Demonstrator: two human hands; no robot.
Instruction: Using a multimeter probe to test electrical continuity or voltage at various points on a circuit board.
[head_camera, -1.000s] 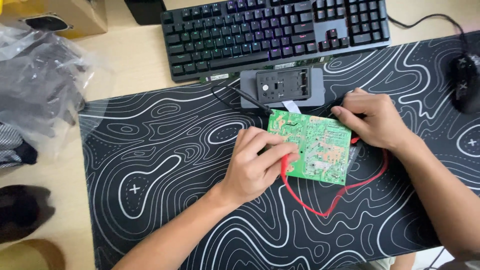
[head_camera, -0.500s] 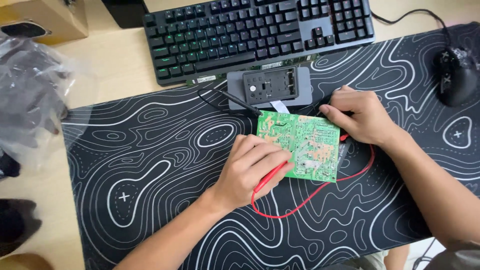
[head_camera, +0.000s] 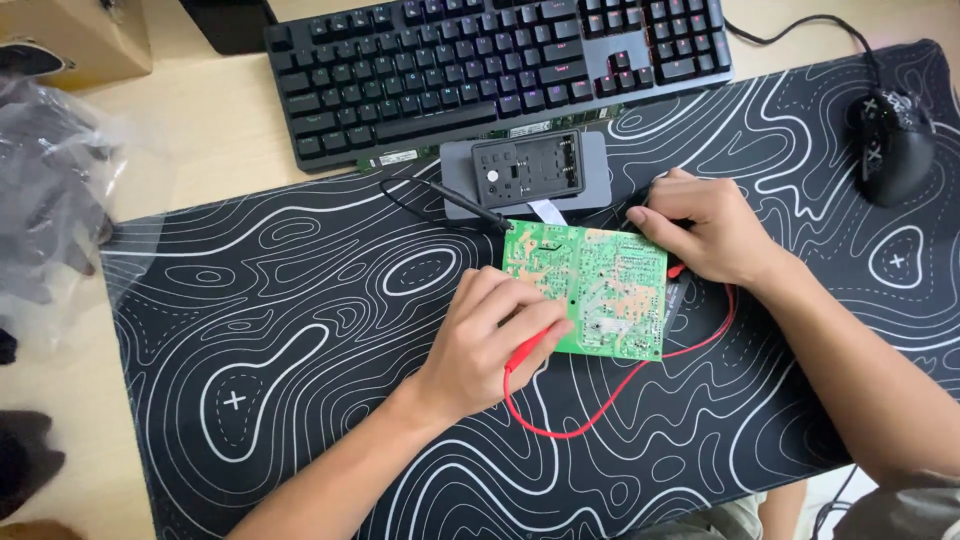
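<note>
Left hand (head_camera: 490, 340) pinches the red probe (head_camera: 527, 350), tip on the green circuit board (head_camera: 590, 290) at frame centre. Right hand (head_camera: 705, 230) clenches the board's upper right edge; whether it grips a probe, can't tell. Red lead (head_camera: 600, 405) loops below on the black mat (head_camera: 300, 350). Grey meter (head_camera: 525, 172) sits just above, black probe (head_camera: 470, 205) lying loose. Judging: probing underway, black probe not yet placed.

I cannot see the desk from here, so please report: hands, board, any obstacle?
Left hand pinches red probe on green circuit board. Right hand steadies the board's far corner. Red lead loops on mat, nothing blocking.
</note>
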